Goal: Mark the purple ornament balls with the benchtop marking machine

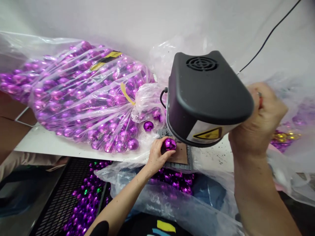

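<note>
Pinched by the left hand (pixel 157 154), seemingly for steadiness, a shiny purple ball (pixel 170 144) sits over a brown pad (pixel 181 156) near the table's (pixel 56 143) front edge; the right hand (pixel 258 123) grips a black device (pixel 209 95), apparently bearing its weight.

1. A large clear plastic bag (pixel 108 113) full of shiny purple balls lies on the left of the white tabletop (pixel 64 145).
2. A yellow tie (pixel 127 94) sits by its gathered neck.
3. A strip of yellow-and-black tape (pixel 105 60) shows on the bag's upper part.
4. Below, a black mesh crate (pixel 57 196) stands beside more purple pieces, a few green ones (pixel 86 191) among them.
5. Gold pieces (pixel 289 135) lie far right.
6. A pale wall (pixel 123 19) rises behind.
</note>
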The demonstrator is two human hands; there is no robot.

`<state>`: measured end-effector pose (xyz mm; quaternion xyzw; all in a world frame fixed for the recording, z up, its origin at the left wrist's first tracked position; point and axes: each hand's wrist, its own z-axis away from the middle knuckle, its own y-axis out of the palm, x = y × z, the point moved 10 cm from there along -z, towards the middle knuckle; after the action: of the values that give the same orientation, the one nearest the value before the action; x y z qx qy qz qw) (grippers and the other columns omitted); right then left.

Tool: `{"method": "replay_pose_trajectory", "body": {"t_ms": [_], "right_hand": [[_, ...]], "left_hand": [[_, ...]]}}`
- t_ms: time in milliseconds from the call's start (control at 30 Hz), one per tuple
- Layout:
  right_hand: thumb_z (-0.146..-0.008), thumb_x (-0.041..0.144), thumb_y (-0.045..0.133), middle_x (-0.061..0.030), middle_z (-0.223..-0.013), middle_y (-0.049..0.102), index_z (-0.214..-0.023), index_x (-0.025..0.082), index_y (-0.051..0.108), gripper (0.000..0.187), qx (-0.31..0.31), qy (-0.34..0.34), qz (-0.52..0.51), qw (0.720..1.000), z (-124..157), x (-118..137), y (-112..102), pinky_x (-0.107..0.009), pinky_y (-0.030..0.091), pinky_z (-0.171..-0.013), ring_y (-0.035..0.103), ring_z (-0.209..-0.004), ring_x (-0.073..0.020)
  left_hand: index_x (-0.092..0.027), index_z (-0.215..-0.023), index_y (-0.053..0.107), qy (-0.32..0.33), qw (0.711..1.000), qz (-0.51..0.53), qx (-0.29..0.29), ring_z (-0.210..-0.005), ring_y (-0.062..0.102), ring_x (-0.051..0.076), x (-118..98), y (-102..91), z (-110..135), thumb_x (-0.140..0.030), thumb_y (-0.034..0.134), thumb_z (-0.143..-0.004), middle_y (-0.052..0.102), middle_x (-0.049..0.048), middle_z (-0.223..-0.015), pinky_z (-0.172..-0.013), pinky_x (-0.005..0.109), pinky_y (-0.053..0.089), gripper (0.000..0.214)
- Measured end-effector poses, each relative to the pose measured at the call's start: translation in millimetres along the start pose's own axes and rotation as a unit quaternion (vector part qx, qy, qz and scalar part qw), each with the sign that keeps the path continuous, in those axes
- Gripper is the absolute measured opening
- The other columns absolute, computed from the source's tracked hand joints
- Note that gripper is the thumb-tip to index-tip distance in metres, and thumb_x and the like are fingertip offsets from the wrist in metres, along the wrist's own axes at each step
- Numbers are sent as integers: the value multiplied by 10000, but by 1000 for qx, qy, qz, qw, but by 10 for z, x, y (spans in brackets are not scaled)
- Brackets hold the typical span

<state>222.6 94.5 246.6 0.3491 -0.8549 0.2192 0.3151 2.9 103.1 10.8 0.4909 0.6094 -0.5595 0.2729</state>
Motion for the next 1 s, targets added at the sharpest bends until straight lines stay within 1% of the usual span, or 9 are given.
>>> {"method": "replay_pose_trajectory", "body": {"t_ms": [100, 267, 400, 500, 600, 700, 833, 900, 1000], "right_hand": [[-868, 661, 480, 22, -600, 326, -636, 120, 472, 589, -3, -1, 1, 1000, -3, 9, -3, -190, 220, -544, 300, -600, -22], [-883, 654, 452, 23, -596, 303, -647, 127, 450, 578, 0, -7, 18, 1000, -1, 30, -1, -194, 210, -545, 281, -605, -29], [-890, 640, 449, 32, -583, 282, -662, 126, 446, 563, 5, -12, 28, 1000, -2, 41, 0, -197, 196, -548, 257, -595, -22], [-904, 613, 443, 38, -579, 249, -666, 128, 432, 540, 8, -16, 31, 999, -3, 53, 9, -198, 172, -548, 226, -587, -17], [-909, 603, 439, 38, -579, 238, -663, 130, 426, 534, 3, -19, 31, 999, -3, 63, 2, -200, 169, -547, 220, -586, -18], [-902, 612, 450, 39, -580, 239, -667, 128, 436, 538, -2, -8, 23, 1000, 3, 40, -6, -199, 183, -549, 230, -586, -18], [-869, 657, 477, 28, -594, 291, -660, 123, 458, 573, -7, 1, 1, 1000, 9, 9, -5, -191, 206, -548, 277, -608, -25], [-861, 665, 483, 23, -599, 309, -648, 123, 459, 583, -6, 3, 0, 1000, 2, 0, -1, -187, 210, -545, 292, -611, -27], [-860, 651, 500, 24, -599, 319, -649, 122, 477, 571, -3, 6, 1, 1000, -6, -4, -13, -188, 213, -539, 305, -599, -22]], "left_hand": [[-223, -1178, 641, -1, 1000, -7, -1, -1086, 581, 267, 27, 26, -22, -373, 731, -830, 682, 66, -1145, -989, 454, 439, 389], [-242, -1234, 634, -60, 998, 22, 6, -1070, 605, 254, 169, 27, -24, -432, 641, -898, 679, 67, -1107, -971, 429, 467, 386], [-251, -1233, 638, -55, 998, 6, 6, -1056, 610, 254, 175, 5, -29, -452, 630, -901, 684, 63, -1066, -967, 428, 475, 388], [-241, -1220, 633, -33, 999, -23, 10, -1081, 600, 263, 108, 10, -22, -446, 627, -903, 684, 67, -1085, -983, 444, 460, 378], [-222, -1203, 620, 15, 997, -72, 5, -1116, 580, 278, -46, 29, -9, -423, 659, -882, 674, 79, -1151, -1005, 468, 436, 381], [-213, -1176, 614, 55, 991, -119, -4, -1125, 568, 290, -190, 88, 1, -408, 714, -838, 655, 97, -1188, -1008, 481, 427, 403], [-206, -1146, 604, 58, 988, -141, -14, -1144, 558, 301, -240, 181, -3, -400, 734, -817, 637, 113, -1188, -1020, 499, 415, 403], [-210, -1174, 579, 53, 990, -133, -1, -1176, 552, 295, -231, 230, 0, -380, 703, -847, 626, 111, -1221, -1052, 506, 395, 388], [-209, -1256, 518, 47, 991, -123, 33, -1210, 548, 282, -211, 290, 17, -331, 669, -879, 623, 108, -1246, -1115, 528, 335, 424]]}}
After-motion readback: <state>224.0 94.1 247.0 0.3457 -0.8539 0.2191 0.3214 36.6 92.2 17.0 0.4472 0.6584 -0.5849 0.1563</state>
